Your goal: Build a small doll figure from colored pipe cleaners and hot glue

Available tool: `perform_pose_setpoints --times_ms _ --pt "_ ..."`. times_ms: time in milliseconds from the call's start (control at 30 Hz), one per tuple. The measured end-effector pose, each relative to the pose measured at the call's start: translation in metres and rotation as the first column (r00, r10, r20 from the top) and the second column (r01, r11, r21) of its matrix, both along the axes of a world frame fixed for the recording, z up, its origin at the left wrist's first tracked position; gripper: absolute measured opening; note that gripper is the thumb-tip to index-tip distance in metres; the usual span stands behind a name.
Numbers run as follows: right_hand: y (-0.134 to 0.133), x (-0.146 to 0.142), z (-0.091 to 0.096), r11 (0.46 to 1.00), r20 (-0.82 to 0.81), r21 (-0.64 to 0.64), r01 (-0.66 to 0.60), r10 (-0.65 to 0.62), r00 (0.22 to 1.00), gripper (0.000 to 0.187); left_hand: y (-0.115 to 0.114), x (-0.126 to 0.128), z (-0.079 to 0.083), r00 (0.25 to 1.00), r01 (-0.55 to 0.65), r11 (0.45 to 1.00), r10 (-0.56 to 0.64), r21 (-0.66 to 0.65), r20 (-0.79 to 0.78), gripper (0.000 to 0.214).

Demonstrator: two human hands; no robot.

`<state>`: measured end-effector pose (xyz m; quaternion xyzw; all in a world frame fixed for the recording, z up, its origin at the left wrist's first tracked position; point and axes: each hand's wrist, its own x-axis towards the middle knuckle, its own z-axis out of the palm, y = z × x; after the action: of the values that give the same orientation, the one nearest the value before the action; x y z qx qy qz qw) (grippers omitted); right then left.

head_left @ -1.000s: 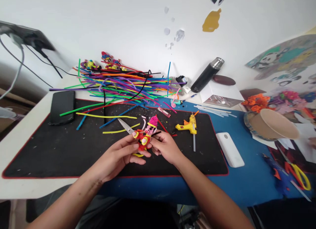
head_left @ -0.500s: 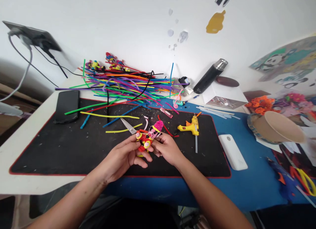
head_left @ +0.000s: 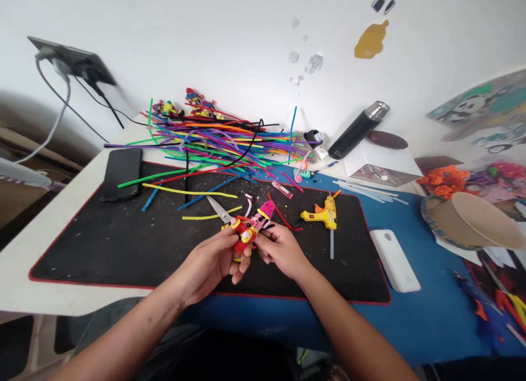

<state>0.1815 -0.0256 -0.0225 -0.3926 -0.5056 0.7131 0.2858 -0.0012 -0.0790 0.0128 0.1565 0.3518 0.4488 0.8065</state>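
Observation:
A small pipe-cleaner figure, red and yellow with a pink pointed hat, is held above the black desk mat. My left hand grips its lower body from the left, fingers curled round it. From the right, my right hand pinches the figure near a thin black strand. Both hands touch the figure. Scissors lie on the mat just behind the hands.
A heap of coloured pipe cleaners fills the back of the desk. A yellow glue gun, a white power bank, a black phone, a black flask and a paper cup lie around.
The hands have kept hold of the figure and turned it slightly, the hat tipping more to the right. The camera has shifted a little, so the desk appears further right.

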Motion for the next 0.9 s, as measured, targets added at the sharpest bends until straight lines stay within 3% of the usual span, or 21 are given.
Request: perform_pose_setpoints --times_ms 567,767,900 --pt "-0.002 0.006 0.003 0.999 -0.048 -0.036 -0.007 0.006 0.999 0.05 0.002 0.0 0.006 0.994 -0.113 0.993 0.113 -0.031 -0.003 0.014" --pt "0.0 0.017 0.003 0.998 -0.056 0.004 0.058 -0.058 0.997 0.053 0.004 -0.017 0.009 0.951 -0.183 0.975 0.208 0.129 -0.226 0.018" --pt "0.003 0.022 0.005 0.988 -0.103 0.062 0.144 -0.137 0.985 0.049 -0.001 -0.025 0.007 0.905 -0.128 0.971 0.199 0.204 -0.376 0.025"
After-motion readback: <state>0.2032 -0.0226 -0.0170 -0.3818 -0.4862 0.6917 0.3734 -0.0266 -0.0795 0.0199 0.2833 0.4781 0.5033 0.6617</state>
